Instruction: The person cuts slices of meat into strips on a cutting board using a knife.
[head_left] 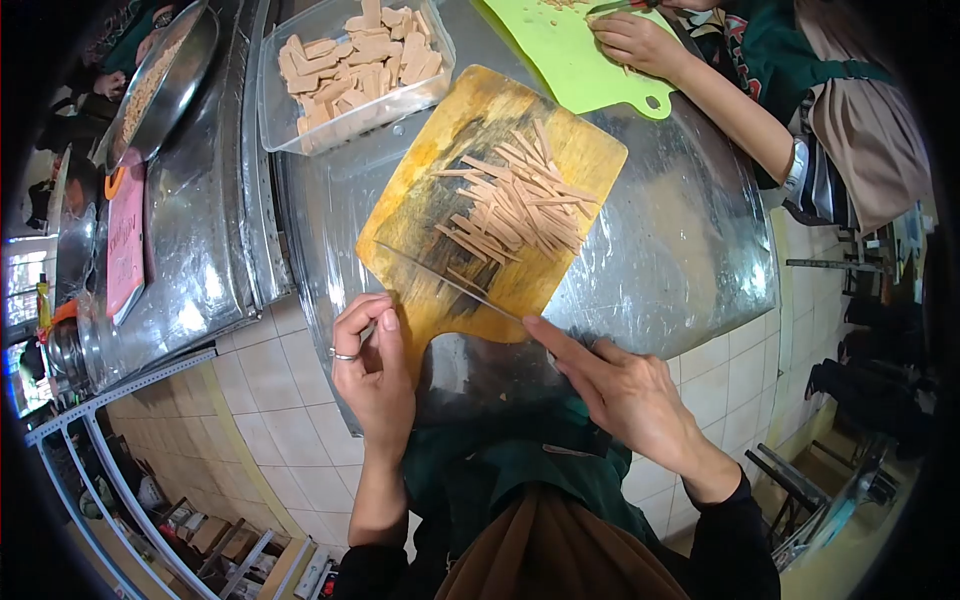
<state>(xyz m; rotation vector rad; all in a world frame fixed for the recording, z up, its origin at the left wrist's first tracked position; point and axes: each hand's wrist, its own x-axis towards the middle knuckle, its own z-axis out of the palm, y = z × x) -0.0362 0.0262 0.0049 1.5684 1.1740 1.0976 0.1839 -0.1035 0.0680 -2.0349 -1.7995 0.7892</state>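
Note:
A wooden cutting board (pixel 455 140) lies on a steel table and carries a pile of thin tan strips (pixel 520 205). My right hand (pixel 625 390) grips a long knife (pixel 445 282), index finger stretched along its spine. The blade lies flat across the board's near end, just short of the strips. My left hand (pixel 372 365), with a ring on one finger, rests at the board's near corner with fingers curled, thumb on the edge; I cannot tell whether it holds anything.
A clear plastic tub (pixel 350 120) of tan slabs stands beyond the board. Another person's hand (pixel 635 42) works on a green cutting board (pixel 575 65) at the far right. Metal trays (pixel 160 85) and a steel counter (pixel 190 250) lie to the left. Tiled floor shows below.

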